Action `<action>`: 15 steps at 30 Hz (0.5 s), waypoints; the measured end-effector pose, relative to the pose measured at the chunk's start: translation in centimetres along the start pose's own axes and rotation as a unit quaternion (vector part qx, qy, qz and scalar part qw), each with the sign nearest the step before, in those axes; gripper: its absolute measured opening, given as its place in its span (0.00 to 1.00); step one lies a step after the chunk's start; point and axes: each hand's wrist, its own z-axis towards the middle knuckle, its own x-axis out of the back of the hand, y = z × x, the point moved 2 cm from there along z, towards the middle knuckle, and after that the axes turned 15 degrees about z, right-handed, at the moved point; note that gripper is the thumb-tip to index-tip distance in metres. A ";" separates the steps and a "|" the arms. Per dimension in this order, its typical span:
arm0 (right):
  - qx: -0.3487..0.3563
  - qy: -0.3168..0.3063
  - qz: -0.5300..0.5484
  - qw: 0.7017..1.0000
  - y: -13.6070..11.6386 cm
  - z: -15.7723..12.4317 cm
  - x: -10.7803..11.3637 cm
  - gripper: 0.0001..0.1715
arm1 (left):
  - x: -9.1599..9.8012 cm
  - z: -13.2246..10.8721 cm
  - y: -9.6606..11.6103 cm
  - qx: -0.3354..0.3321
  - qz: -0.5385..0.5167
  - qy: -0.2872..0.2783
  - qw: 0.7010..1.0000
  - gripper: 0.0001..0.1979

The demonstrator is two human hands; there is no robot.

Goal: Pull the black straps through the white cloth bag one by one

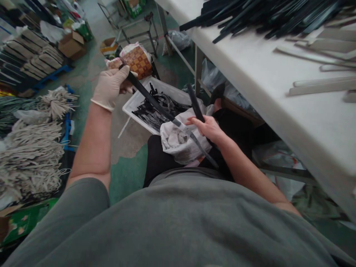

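My left hand [112,86] wears a pale glove and is closed round the upper end of a long black strip [155,105] that slants down across my lap. My right hand [209,128], bare, is closed round a shorter black rod [194,104] that stands up from its fist. Between the hands a crumpled white cloth [178,142] lies on my lap, and the long strip crosses over it. Just beyond my knees a white tray [133,102] holds a heap of black scraps.
A white table [267,96] on the right carries a pile of black strips [264,16] and several grey strips [319,52]. Bundles of pale cords [30,152] lie on the left floor. Cardboard boxes [71,43], a checkered bag [137,59] and metal frames stand farther back.
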 end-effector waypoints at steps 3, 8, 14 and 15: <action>0.013 0.059 0.012 0.998 0.0 -0.3 3.4 0.25 | 2.6 1.9 2.3 -0.031 0.044 -0.010 0.999 0.36; -0.001 0.129 0.049 0.990 1.7 -1.4 7.3 0.23 | 8.3 7.3 6.4 -0.047 -0.032 0.192 0.980 0.23; -0.019 0.139 0.051 0.989 3.4 -1.6 8.7 0.32 | 12.0 10.9 10.1 -0.073 -0.024 0.346 0.935 0.23; -0.022 0.137 0.046 0.989 3.6 -1.5 8.7 0.32 | 11.8 11.1 10.0 -0.081 -0.014 0.351 0.933 0.23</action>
